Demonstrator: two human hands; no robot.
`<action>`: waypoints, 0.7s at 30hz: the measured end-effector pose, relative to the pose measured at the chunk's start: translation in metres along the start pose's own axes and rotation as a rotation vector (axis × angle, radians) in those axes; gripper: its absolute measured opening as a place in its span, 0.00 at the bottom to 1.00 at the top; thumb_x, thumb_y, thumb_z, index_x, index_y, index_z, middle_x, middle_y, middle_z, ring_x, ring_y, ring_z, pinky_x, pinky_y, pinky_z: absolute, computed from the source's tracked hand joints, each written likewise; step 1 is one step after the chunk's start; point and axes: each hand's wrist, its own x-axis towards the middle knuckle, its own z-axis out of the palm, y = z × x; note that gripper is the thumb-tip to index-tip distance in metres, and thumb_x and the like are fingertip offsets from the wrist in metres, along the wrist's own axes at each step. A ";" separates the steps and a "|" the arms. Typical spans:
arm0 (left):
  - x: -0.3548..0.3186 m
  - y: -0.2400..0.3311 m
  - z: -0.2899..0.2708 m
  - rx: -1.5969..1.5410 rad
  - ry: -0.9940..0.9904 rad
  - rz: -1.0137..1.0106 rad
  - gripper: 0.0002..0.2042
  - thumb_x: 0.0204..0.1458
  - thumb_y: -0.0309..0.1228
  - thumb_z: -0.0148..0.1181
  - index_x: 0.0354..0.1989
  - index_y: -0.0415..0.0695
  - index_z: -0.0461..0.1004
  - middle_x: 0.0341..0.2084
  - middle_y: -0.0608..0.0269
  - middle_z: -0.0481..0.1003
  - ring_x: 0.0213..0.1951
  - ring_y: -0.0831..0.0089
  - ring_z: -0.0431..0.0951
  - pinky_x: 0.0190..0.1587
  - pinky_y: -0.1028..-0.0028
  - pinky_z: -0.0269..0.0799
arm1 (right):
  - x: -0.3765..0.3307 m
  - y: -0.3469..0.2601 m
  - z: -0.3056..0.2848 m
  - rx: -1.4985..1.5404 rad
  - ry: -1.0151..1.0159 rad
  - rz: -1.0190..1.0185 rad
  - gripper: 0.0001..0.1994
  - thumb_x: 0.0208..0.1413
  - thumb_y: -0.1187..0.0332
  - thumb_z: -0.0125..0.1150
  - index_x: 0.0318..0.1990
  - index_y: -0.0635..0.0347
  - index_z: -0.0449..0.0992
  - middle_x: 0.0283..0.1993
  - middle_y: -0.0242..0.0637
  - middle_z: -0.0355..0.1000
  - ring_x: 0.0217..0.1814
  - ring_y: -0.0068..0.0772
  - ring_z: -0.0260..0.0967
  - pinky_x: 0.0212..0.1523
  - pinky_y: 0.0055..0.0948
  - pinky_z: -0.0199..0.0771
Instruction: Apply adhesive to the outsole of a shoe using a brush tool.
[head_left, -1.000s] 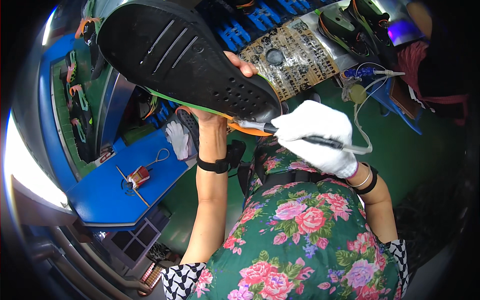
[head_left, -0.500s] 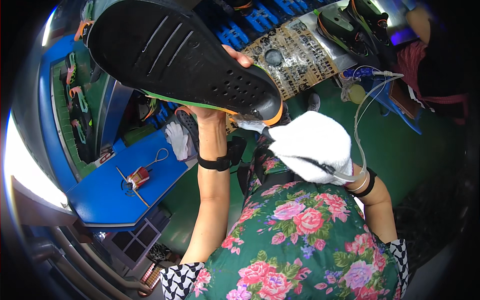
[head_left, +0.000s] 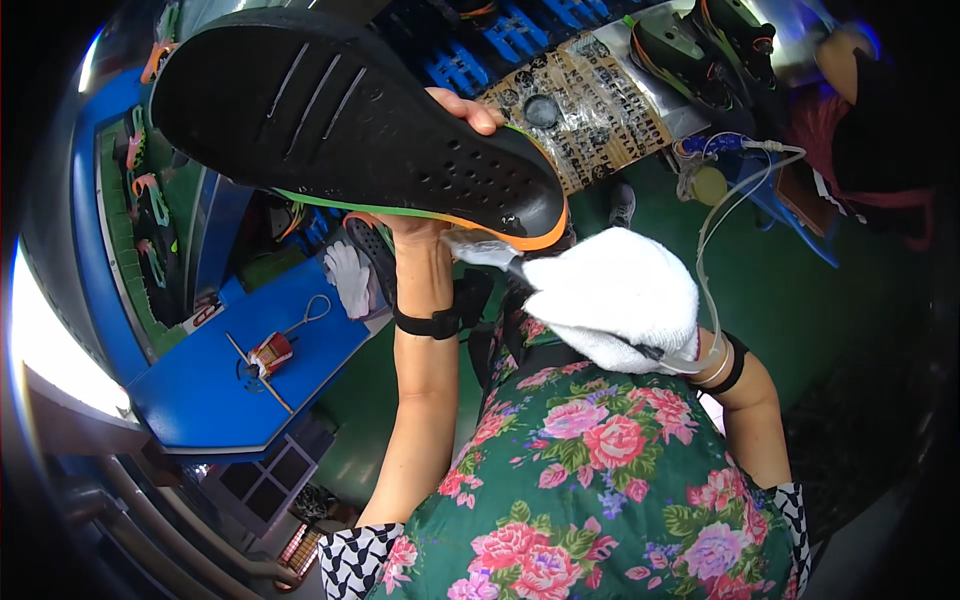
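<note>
We've L hand (head_left: 466, 110) gripping black shoe (head_left: 340, 130), sole-up before us; gloved R hand (head_left: 615, 300) closed round brush-like tool (head_left: 488, 253), tip nr orange rim (head_left: 538, 241). Poss. smear if shoe tilts; tube (head_left: 707, 285) snag cd jerk tip.

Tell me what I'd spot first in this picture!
Probably the big black shoe sole at upper left, held by the left hand. Next, the white glove near the middle, on the right hand holding a brush-like tool. Then the green flowery clothes, bottom.
</note>
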 end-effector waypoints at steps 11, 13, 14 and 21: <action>-0.001 -0.003 -0.010 0.031 -0.040 0.118 0.34 0.55 0.55 0.71 0.50 0.29 0.75 0.44 0.45 0.79 0.49 0.49 0.82 0.58 0.52 0.79 | -0.003 0.001 0.002 -0.018 -0.008 -0.001 0.15 0.49 0.75 0.77 0.46 0.50 0.88 0.44 0.35 0.85 0.43 0.38 0.82 0.43 0.34 0.82; -0.003 -0.006 -0.003 0.017 -0.026 0.132 0.34 0.55 0.55 0.71 0.50 0.30 0.75 0.44 0.45 0.79 0.49 0.50 0.82 0.58 0.52 0.79 | 0.001 -0.003 0.006 0.024 -0.010 0.003 0.15 0.49 0.74 0.77 0.46 0.50 0.88 0.45 0.35 0.85 0.43 0.38 0.82 0.43 0.34 0.82; -0.003 -0.007 -0.001 0.002 -0.012 0.146 0.33 0.55 0.54 0.71 0.50 0.30 0.75 0.44 0.45 0.79 0.49 0.50 0.82 0.58 0.52 0.78 | 0.003 -0.005 0.006 0.065 -0.011 0.007 0.16 0.49 0.74 0.77 0.46 0.50 0.88 0.45 0.34 0.85 0.43 0.38 0.82 0.43 0.34 0.82; -0.003 0.000 0.006 -0.032 0.004 0.112 0.30 0.58 0.52 0.68 0.49 0.31 0.75 0.40 0.44 0.80 0.49 0.50 0.82 0.59 0.54 0.78 | 0.003 0.000 -0.014 -0.061 0.007 0.081 0.14 0.48 0.74 0.78 0.44 0.56 0.87 0.43 0.35 0.85 0.39 0.36 0.81 0.39 0.32 0.81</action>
